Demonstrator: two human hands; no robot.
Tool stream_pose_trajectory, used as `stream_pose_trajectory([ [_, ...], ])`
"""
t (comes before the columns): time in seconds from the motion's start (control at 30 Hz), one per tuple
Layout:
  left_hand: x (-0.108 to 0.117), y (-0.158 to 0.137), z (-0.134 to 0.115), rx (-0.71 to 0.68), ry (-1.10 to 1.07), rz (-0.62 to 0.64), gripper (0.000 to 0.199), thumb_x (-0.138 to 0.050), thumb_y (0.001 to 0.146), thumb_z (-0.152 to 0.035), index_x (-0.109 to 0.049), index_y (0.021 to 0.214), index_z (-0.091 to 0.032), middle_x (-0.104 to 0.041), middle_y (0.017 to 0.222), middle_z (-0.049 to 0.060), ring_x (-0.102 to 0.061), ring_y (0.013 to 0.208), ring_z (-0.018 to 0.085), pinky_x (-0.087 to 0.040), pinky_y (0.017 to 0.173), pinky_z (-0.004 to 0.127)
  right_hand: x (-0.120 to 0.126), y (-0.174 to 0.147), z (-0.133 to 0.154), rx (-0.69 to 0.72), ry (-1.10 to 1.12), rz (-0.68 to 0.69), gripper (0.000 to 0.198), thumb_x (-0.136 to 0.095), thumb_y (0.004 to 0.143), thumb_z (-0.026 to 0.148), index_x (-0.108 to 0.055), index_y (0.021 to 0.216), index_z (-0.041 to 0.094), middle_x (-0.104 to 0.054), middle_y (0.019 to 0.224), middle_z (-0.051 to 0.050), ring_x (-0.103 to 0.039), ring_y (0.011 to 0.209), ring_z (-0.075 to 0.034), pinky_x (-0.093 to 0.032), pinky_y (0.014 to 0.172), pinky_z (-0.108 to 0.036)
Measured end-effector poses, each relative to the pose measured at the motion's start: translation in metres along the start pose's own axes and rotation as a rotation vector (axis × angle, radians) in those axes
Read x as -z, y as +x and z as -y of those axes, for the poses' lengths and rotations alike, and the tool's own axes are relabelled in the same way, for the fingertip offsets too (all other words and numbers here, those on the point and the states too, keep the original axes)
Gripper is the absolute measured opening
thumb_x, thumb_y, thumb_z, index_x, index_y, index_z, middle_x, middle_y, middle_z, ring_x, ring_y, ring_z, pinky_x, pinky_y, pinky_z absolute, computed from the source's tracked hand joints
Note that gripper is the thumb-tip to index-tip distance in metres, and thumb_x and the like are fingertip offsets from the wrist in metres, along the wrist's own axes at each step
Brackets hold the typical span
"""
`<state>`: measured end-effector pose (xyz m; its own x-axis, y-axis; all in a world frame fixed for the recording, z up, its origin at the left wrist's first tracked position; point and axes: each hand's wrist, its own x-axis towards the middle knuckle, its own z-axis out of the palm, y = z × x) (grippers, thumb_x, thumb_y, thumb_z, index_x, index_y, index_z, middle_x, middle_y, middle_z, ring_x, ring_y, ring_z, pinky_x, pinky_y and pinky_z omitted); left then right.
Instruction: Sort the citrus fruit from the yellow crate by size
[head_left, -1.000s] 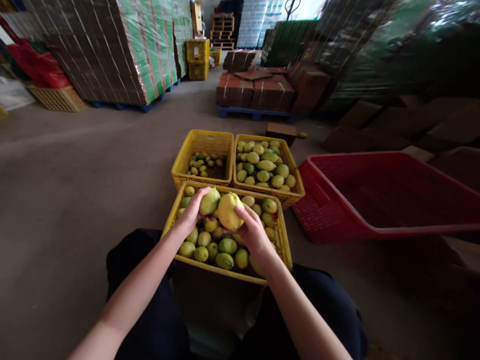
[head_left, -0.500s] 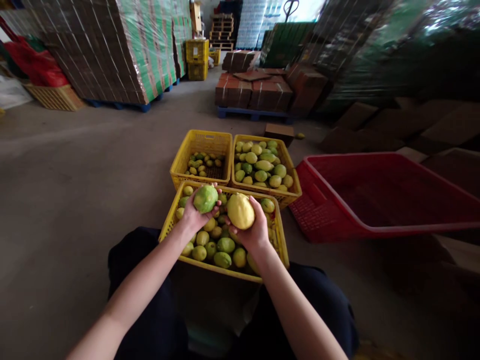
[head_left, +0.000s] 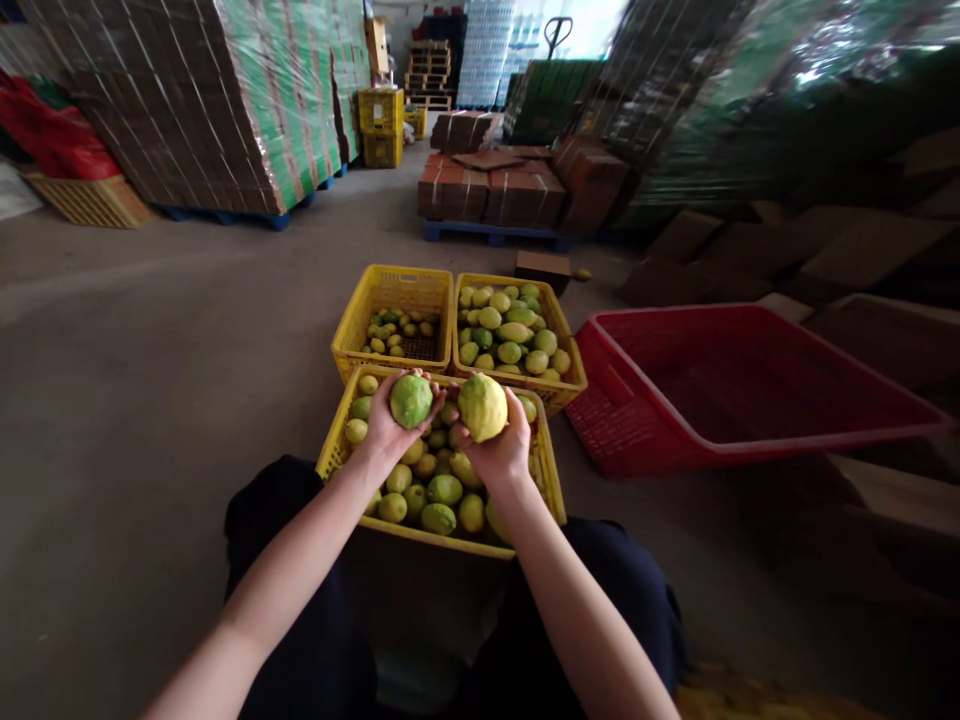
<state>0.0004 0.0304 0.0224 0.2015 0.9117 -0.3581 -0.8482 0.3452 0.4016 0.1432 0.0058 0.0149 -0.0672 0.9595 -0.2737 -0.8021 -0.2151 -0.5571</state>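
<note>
Cupped in my left hand [head_left: 386,430] is a green lemon [head_left: 411,401]. My right hand [head_left: 504,445] holds a larger yellow lemon [head_left: 483,407], its fingers curled round the side and underneath. Both fruits are held side by side, a small gap between them, above the near yellow crate [head_left: 450,543]. Several green and yellow lemons [head_left: 445,489] lie in that crate, partly hidden by my hands and forearms.
Behind stand a yellow crate [head_left: 341,335] with small lemons and a fuller yellow crate [head_left: 574,385]. A red basket [head_left: 622,430] is to the right. Flattened cartons [head_left: 525,195] sit on a blue pallet farther off; wrapped stacks [head_left: 247,110] rise at the left.
Both lemons have turned in my hands; the yellow one now shows its bumpy end. My right hand has come slightly up, more under its fruit. The view has shifted a little.
</note>
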Motion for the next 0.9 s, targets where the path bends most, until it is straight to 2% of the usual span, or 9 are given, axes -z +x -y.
stream_pose_trajectory([
  [0.13, -0.004, -0.006, 0.000, -0.003, 0.007, 0.039, 0.005, -0.060, 0.078, -0.023, -0.063, 0.076, -0.019, -0.068, 0.078, 0.000, -0.066, 0.076, 0.015, -0.057, 0.082, 0.034, -0.005, -0.005, 0.006, 0.057, -0.055, 0.076, 0.037, -0.060, 0.075, 0.053, -0.066, 0.098, 0.025, -0.072, 0.079, -0.001, -0.061, 0.055, -0.015, -0.039, 0.038, -0.021],
  [0.27, -0.005, -0.011, -0.001, -0.029, 0.090, 0.091, 0.008, -0.059, 0.076, -0.024, -0.060, 0.069, -0.019, -0.063, 0.073, -0.001, -0.062, 0.069, 0.013, -0.054, 0.077, 0.030, -0.003, -0.008, 0.005, 0.077, -0.155, 0.135, 0.043, -0.061, 0.068, 0.057, -0.064, 0.096, 0.024, -0.069, 0.075, -0.002, -0.059, 0.053, -0.016, -0.041, 0.039, -0.024],
  [0.5, -0.001, -0.016, -0.002, 0.061, 0.345, 0.321, 0.033, -0.059, 0.074, -0.038, -0.048, 0.050, -0.020, -0.049, 0.058, 0.003, -0.057, 0.064, 0.019, -0.052, 0.070, 0.037, 0.007, -0.009, 0.000, -0.035, -0.212, 0.428, 0.042, -0.061, 0.058, 0.059, -0.061, 0.081, 0.024, -0.061, 0.064, -0.002, -0.054, 0.047, -0.017, -0.036, 0.034, -0.025],
  [0.67, 0.002, -0.017, -0.003, 0.112, 0.413, 0.427, 0.037, -0.060, 0.071, -0.041, -0.047, 0.044, -0.020, -0.042, 0.050, 0.002, -0.055, 0.056, 0.018, -0.052, 0.061, 0.035, 0.013, -0.006, 0.000, -0.097, -0.206, 0.580, 0.042, -0.061, 0.055, 0.061, -0.061, 0.074, 0.023, -0.062, 0.060, -0.003, -0.055, 0.047, -0.020, -0.036, 0.032, -0.026],
  [0.73, 0.001, -0.018, -0.003, 0.122, 0.388, 0.419, 0.036, -0.061, 0.071, -0.040, -0.048, 0.045, -0.020, -0.044, 0.050, 0.002, -0.055, 0.054, 0.018, -0.052, 0.059, 0.034, 0.012, -0.007, 0.000, -0.095, -0.189, 0.591, 0.041, -0.063, 0.055, 0.060, -0.061, 0.072, 0.023, -0.061, 0.059, -0.003, -0.054, 0.045, -0.020, -0.035, 0.030, -0.026],
  [0.8, -0.001, -0.018, -0.001, 0.119, 0.319, 0.362, 0.031, -0.061, 0.072, -0.036, -0.050, 0.049, -0.019, -0.049, 0.054, 0.002, -0.056, 0.055, 0.017, -0.053, 0.059, 0.032, 0.008, -0.008, 0.001, -0.086, -0.140, 0.535, 0.038, -0.066, 0.057, 0.058, -0.063, 0.073, 0.023, -0.062, 0.061, -0.002, -0.054, 0.044, -0.018, -0.035, 0.029, -0.025],
  [0.9, -0.001, -0.013, 0.004, 0.067, 0.096, 0.188, 0.014, -0.059, 0.077, -0.027, -0.059, 0.065, -0.019, -0.062, 0.067, 0.001, -0.063, 0.064, 0.014, -0.056, 0.064, 0.027, 0.000, -0.009, 0.002, -0.059, -0.025, 0.297, 0.032, -0.066, 0.067, 0.051, -0.067, 0.085, 0.024, -0.070, 0.074, -0.001, -0.059, 0.051, -0.016, -0.044, 0.037, -0.024],
])
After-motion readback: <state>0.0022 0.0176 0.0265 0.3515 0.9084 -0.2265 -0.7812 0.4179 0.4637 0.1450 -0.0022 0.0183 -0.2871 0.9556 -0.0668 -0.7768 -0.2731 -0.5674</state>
